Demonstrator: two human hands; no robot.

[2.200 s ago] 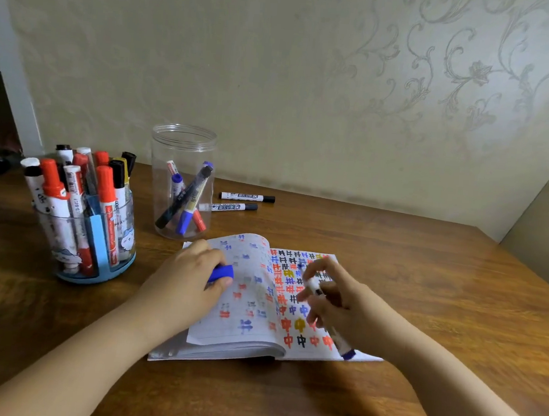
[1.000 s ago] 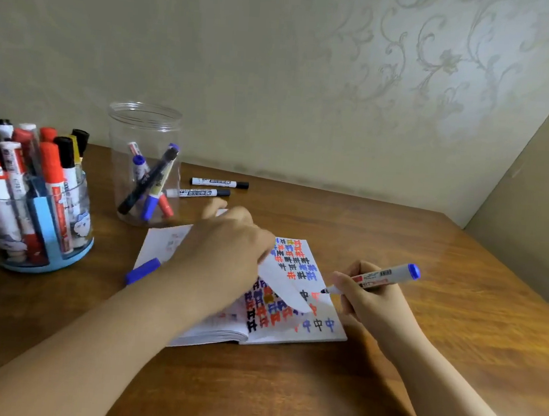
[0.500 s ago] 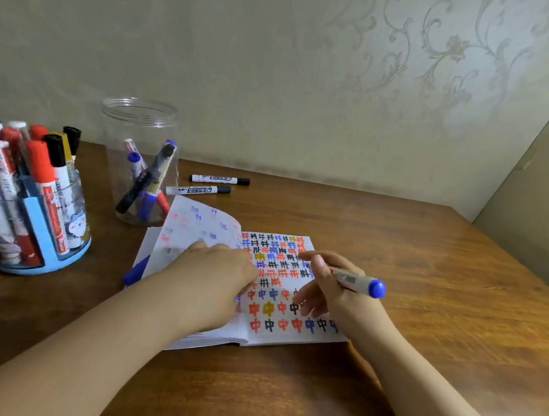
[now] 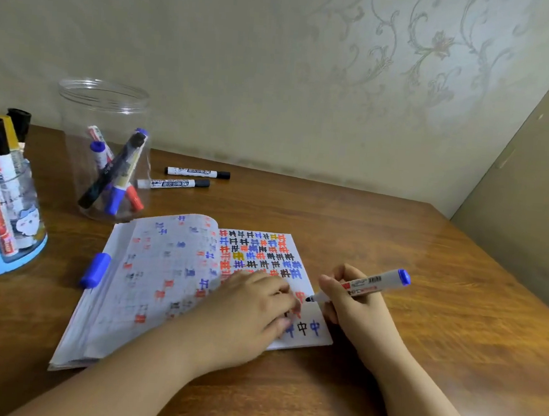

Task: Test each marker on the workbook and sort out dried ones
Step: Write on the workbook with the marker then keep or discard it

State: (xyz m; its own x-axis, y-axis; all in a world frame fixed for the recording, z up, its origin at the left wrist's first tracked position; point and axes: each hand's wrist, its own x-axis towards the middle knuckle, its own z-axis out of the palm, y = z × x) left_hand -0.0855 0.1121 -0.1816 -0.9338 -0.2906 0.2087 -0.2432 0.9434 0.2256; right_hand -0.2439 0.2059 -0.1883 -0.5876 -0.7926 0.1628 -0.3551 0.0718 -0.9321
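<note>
On the desk, head view, all places taken from the workbook
Workbook (image 4: 168,285): lies open on the wooden desk (image 4: 424,285), left page curling up at the spine, right page filled with rows of red, blue, black and yellow characters
Left hand (image 4: 245,310): palm down across the lower part of the workbook, fingers laid nearly straight on the right page and pressing it flat; holds nothing
Right hand (image 4: 354,306): at the right edge of the workbook, fingers and thumb curled round a marker in a writing grip
Blue marker (image 4: 362,285): uncapped, white barrel with a red label, blue butt end pointing up and right away from the workbook; dark tip at the right page's edge, just beside the left fingertips; whether the tip touches the paper, cannot tell
Blue cap (image 4: 95,270): loose, lying at the left edge of the workbook, partly on the page margin
Clear jar (image 4: 102,148): behind the workbook's left corner, near but apart; several markers lean inside it, blue, black and red ends showing
Two black-capped markers (image 4: 187,178): flat on the desk behind the workbook, right of the jar, roughly parallel
Blue holder (image 4: 5,236): well left of the workbook, partly cut by the frame edge; red, black and yellow markers stand upright in it
Wall (image 4: 278,60): behind the desk, pale patterned paper
</note>
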